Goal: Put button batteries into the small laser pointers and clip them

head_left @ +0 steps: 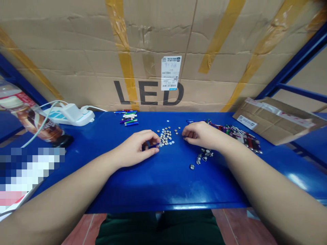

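On the blue table (153, 183) lies a loose pile of small round silvery pieces (166, 136). My left hand (139, 148) is at the pile's left side, its fingers curled round a small dark blue piece (153, 146). To the right of the pile is my right hand (198, 134), thumb and fingertips drawn together low over the table; whatever they pinch is too small to name. Shiny metal parts (204, 156) lie just below my right hand. Behind the right wrist are many colourful metallic tubes (245, 137), partly hidden by the arm.
Several coloured tubes (130, 117) lie at the back left. A white power strip (74, 115) and a brown bottle (41, 122) stand at the left. One small cardboard box (278, 119) sits at the right; a large LED carton (89, 78) rises behind the table.
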### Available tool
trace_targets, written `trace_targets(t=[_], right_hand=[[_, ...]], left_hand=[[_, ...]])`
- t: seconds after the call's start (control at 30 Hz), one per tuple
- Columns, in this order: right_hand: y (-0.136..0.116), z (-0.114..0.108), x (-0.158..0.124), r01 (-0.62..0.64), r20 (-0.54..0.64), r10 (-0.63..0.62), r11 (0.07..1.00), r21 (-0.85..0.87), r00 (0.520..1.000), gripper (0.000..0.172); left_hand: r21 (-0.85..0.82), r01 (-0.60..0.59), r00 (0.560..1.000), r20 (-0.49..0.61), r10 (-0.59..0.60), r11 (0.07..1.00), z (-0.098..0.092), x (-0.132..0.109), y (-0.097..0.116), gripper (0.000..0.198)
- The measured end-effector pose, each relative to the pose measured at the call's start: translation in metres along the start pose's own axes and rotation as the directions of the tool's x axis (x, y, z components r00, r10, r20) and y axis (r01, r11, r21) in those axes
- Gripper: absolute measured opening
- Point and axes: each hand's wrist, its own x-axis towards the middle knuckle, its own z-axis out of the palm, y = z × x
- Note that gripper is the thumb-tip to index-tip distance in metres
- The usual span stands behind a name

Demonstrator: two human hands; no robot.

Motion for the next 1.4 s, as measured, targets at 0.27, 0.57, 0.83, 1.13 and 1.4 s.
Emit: trace_targets(t=[0.27, 0.57, 0.83, 1.13, 1.4], right_hand=[[-0.015, 0.003, 0.001, 0.169, -0.049, -0.168, 0.985, 0.028, 0.985, 0.011], [-0.061, 0.02, -0.002, 0.513, -0.353, -0.416, 0.822, 0.248, 0.838, 0.008], [-0.061, 0.026, 0.0, 0.514, -0.348, -0.427, 0.83, 0.215, 0.835, 0.007], [-0.06, 0.029, 0.003, 0.578, -0.387, -0.483, 0.796, 0.179, 0.785, 0.006], [-0.06, 0.028, 0.002, 0.601, -0.371, -0.524, 0.789, 0.128, 0.767, 0.005]], left_hand=[[-0.009, 0.014, 1.0, 0.007, -0.014, 1.0, 0.001, 0.0, 0.001, 0.017], [-0.07, 0.0, 1.0, -0.002, 0.0, 0.998, 0.006, 0.001, 0.003, 0.019], [-0.063, -0.042, 0.999, -0.009, 0.042, 0.997, 0.007, 0.001, 0.007, 0.018], [-0.055, -0.066, 0.998, -0.022, 0.065, 0.996, 0.007, 0.002, 0.006, 0.015], [-0.058, -0.093, 0.996, -0.021, 0.092, 0.994, 0.007, 0.0, 0.004, 0.013]])
